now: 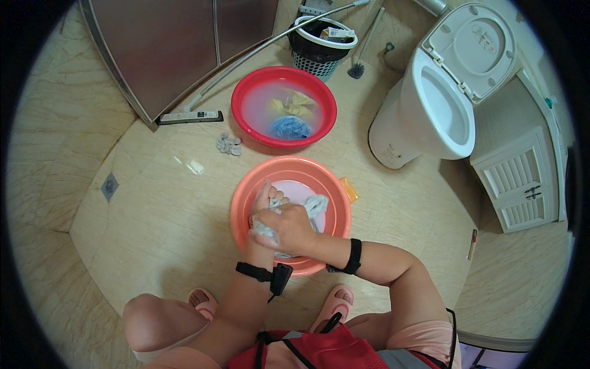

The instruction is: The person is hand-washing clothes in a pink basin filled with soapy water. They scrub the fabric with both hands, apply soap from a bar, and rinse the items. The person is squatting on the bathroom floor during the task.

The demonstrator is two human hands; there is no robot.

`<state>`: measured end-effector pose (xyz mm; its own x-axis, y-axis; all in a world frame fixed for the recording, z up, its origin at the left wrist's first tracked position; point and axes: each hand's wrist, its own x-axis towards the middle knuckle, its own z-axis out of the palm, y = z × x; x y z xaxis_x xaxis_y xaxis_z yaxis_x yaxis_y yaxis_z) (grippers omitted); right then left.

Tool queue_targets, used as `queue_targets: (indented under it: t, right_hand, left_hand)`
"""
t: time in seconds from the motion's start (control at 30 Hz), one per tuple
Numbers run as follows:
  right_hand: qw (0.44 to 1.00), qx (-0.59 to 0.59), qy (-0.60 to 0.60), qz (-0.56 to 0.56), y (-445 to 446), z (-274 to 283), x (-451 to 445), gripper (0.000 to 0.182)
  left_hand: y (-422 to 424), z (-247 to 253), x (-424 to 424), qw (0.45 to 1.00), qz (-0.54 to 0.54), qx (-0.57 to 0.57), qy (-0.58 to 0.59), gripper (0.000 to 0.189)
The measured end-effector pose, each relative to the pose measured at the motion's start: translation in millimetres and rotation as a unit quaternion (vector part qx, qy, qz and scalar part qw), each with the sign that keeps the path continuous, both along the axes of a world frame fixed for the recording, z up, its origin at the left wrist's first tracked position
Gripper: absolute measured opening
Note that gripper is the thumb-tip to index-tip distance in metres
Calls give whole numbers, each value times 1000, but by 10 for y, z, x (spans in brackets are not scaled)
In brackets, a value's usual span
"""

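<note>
Over a salmon-pink plastic basin [342, 221] on the floor, my left hand [265, 207] and my right hand [292, 228] are pressed together around a wet, pale grey-white cloth [264, 229]. The right hand lies across the left palm and wrist. Part of the pale cloth spreads to the right, down into cloudy water [290, 188] in the basin. Black straps circle both forearms. Behind this basin stands a red basin [238, 113] holding cloudy water, a yellow cloth [299, 105] and a blue cloth [290, 127].
A crumpled grey cloth [228, 144] lies on the tiles by the red basin. An orange-yellow block [349, 190] touches the pink basin's right side. Farther off are a lined waste bin [318, 64], a toilet brush [356, 70], a long-handled floor squeegee [191, 116], a toilet [405, 120] and a white cabinet [518, 180].
</note>
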<state>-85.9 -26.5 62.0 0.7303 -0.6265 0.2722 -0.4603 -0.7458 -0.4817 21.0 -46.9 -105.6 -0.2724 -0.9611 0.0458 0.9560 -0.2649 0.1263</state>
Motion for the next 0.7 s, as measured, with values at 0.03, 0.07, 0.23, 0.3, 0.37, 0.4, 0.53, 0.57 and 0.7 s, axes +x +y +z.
queue_targets:
  t: [0.03,0.07,0.23,0.3,0.37,0.4,0.53,0.57,0.7]
  right_hand:
    - [1000,-6,-2,-7,-19,-35,-57,33]
    - [999,4,1,-47,-111,-107,-89,34]
    - [979,86,-36,-179,-760,-304,-416,34]
    - [973,123,-84,-177,-757,-420,-434,34]
    - [966,171,-99,-167,-733,-578,-490,32]
    - [962,202,-90,-159,-702,-659,-547,30]
    - [871,373,-268,-177,-553,-804,-643,17]
    - [858,414,-232,-195,-529,-544,-605,21]
    - [971,86,-141,-174,-352,-380,-495,26]
  left_hand:
    - [0,72,-48,998,-2,39,-46,37]
    - [13,129,-49,992,1,76,-96,37]
    - [-27,1044,-469,941,-20,300,-154,45]
    - [-54,1016,-373,961,20,266,-75,40]
    - [-113,861,-249,949,106,277,-108,41]
    - [-139,740,-155,946,135,277,-101,43]
    - [-170,767,-160,932,176,301,-97,52]
    - [-145,724,-177,946,169,261,-91,53]
    - [-93,883,-383,956,35,274,-102,54]
